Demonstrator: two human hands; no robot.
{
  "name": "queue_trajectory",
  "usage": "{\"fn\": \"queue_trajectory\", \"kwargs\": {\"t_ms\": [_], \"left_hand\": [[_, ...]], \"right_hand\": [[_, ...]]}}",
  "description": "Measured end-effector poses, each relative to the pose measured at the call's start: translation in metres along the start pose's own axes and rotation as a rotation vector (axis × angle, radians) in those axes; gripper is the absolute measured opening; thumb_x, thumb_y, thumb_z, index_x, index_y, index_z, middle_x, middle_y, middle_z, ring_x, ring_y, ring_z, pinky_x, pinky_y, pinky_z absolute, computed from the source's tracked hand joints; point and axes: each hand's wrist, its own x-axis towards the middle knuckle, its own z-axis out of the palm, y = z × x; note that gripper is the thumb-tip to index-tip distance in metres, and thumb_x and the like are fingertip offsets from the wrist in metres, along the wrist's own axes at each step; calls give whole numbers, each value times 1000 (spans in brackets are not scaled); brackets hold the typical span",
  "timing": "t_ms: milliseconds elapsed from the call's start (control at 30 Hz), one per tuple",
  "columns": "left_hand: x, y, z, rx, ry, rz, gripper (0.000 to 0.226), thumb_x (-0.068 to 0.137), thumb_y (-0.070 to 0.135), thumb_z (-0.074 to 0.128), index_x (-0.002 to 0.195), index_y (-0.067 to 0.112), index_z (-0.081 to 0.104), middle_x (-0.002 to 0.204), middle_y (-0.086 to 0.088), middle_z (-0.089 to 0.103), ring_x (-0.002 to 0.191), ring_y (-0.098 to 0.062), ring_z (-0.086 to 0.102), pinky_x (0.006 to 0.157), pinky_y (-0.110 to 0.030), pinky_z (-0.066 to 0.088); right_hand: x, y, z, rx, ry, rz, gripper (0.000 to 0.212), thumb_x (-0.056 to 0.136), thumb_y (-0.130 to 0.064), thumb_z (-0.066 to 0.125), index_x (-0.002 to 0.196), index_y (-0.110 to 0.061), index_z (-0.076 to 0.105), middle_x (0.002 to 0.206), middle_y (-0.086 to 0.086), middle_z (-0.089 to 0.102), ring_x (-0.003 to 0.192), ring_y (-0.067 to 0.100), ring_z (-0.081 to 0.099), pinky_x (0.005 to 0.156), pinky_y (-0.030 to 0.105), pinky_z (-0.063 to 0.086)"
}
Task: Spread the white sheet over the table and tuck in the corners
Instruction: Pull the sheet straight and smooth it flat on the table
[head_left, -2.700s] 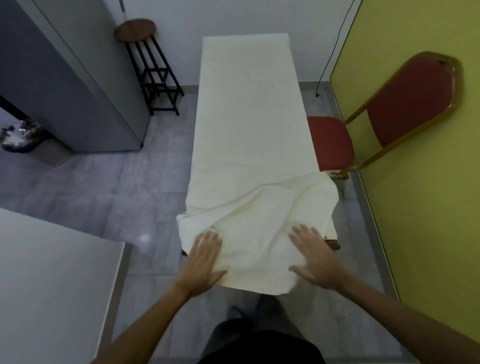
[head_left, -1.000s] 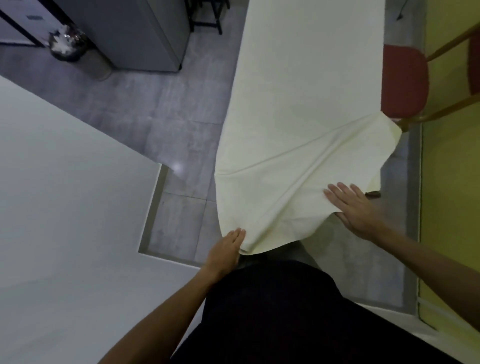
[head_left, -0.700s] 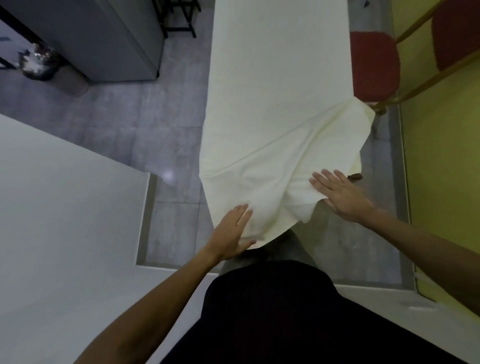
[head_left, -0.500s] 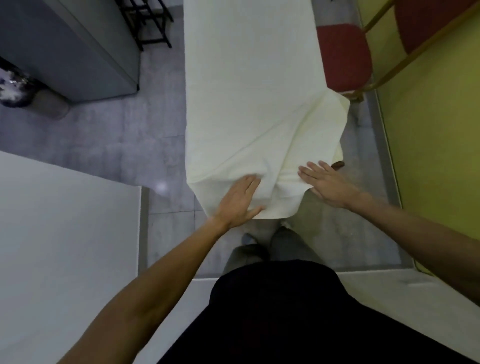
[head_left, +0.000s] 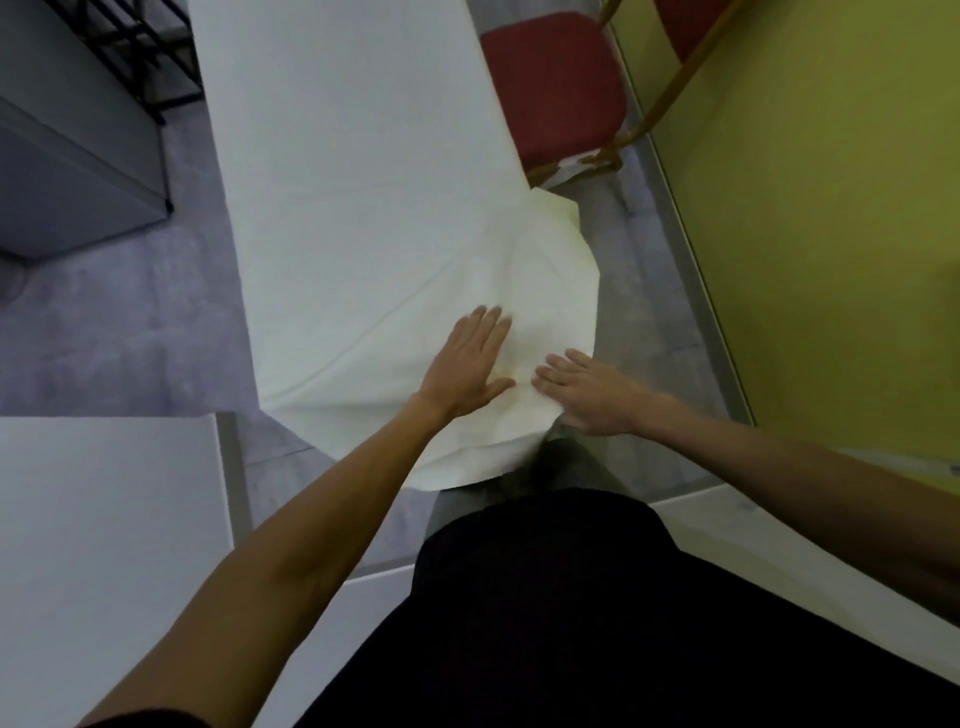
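Note:
The white sheet (head_left: 358, 171) covers a long narrow table that runs away from me; the table itself is hidden under the cloth. At the near end the sheet bunches in diagonal folds and hangs over the edge, with a loose flap sticking out at the near right corner. My left hand (head_left: 467, 361) lies flat on the sheet near that end, fingers apart. Just right of it, my right hand (head_left: 584, 392) presses flat on the sheet's near right edge, fingers spread. Neither hand grips the cloth.
A red padded chair (head_left: 556, 88) with a gold frame stands right of the table against a yellow-green wall (head_left: 810, 218). A grey cabinet (head_left: 67, 145) stands at the left. A white surface (head_left: 104, 545) lies at my near left. Grey tile floor surrounds the table.
My left hand has come up from the hanging hem onto the sheet's top and slid right, close to my right hand. The view has shifted left and tilted down.

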Motion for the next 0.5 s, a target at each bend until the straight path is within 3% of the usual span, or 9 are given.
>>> {"fn": "queue_trajectory", "kwargs": {"t_ms": [100,200,267,333,400,500], "left_hand": [[9,0,3,70,-49,-30,68,101,39,52,156,10,24,164,-15,19,152,-34,14,123,-49,16],[14,-1,5,68,-10,-64,48,104,15,46,151,10,37,157,-13,37,147,-34,30,120,-48,24],[18,-2,6,66,6,-86,45,101,6,49,146,7,45,150,-15,47,141,-36,41,117,-48,31],[23,-1,4,52,37,-112,39,100,10,54,139,3,53,141,-18,56,133,-37,50,110,-48,40],[27,5,1,6,50,-143,35,98,10,56,133,2,58,134,-17,61,128,-37,55,99,-48,50],[32,14,1,-31,67,-209,31,95,3,58,126,1,61,130,-16,63,125,-36,56,89,-48,55]], "right_hand": [[5,19,-10,127,112,-51,80,87,-60,67,146,-9,49,153,18,46,145,39,36,120,53,24],[9,43,-15,141,299,114,82,82,-43,79,147,-6,46,153,21,44,145,41,36,120,54,24],[13,56,-17,158,276,231,91,82,-39,80,153,-3,36,157,23,37,147,42,31,121,57,23],[19,66,-18,282,207,334,97,87,-48,73,158,-3,22,164,22,23,151,41,22,121,62,22],[26,68,-19,628,201,568,108,86,-60,69,160,-11,7,168,17,10,153,36,16,122,58,20],[41,64,-17,1297,392,1041,114,81,-74,62,161,-14,7,165,11,23,149,31,31,119,50,33]]}}
